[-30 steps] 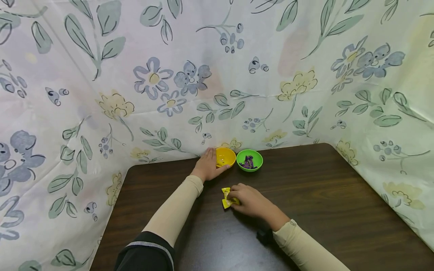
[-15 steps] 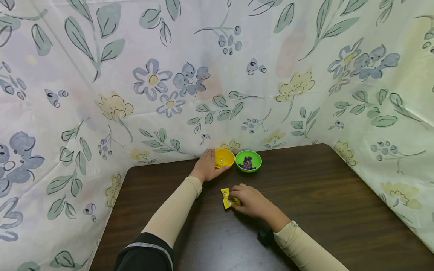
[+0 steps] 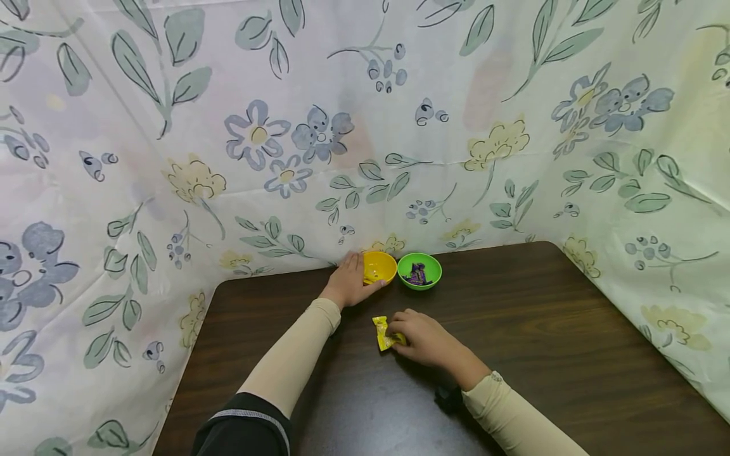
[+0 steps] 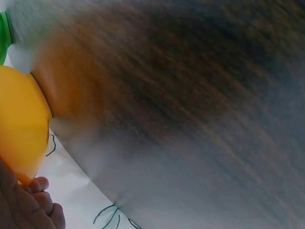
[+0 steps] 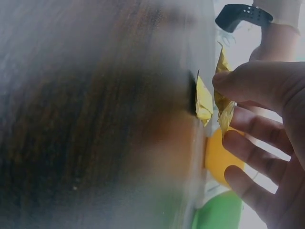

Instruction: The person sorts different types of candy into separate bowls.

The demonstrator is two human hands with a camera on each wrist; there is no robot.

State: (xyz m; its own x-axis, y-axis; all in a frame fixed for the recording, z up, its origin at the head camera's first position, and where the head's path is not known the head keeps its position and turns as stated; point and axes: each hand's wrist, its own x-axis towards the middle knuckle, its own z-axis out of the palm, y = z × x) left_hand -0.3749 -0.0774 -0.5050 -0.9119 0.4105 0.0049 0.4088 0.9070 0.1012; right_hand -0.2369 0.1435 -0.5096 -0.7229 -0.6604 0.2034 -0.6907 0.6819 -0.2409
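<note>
My left hand (image 3: pixel 348 280) holds the left side of a yellow bowl (image 3: pixel 389 265), fingers along its side and thumb across its front. In the left wrist view, the fingertips show at the bowl's rim (image 4: pixel 25 178). My right hand (image 3: pixel 424 339) pinches a yellow-wrapped candy (image 5: pixel 224 98) between thumb and fingers, close over the table. A second yellow-wrapped candy (image 5: pixel 204 102) lies on the table right beside it. Some yellow pieces (image 3: pixel 369 277) are inside the yellow bowl, partly hidden by the thumb.
A green bowl (image 3: pixel 436 271) with several purple-wrapped candies (image 3: pixel 417 275) stands at the yellow bowl's right. Both bowls sit at the far edge of the dark wooden table (image 3: pixel 542 329), against a floral cloth (image 3: pixel 399 139). A dark strap device (image 3: pixel 447 399) is under the right wrist.
My right hand has shifted very slightly to the right with the pinched candy, while the candy on the table stays in place. The left hand and both bowls have not visibly moved.
</note>
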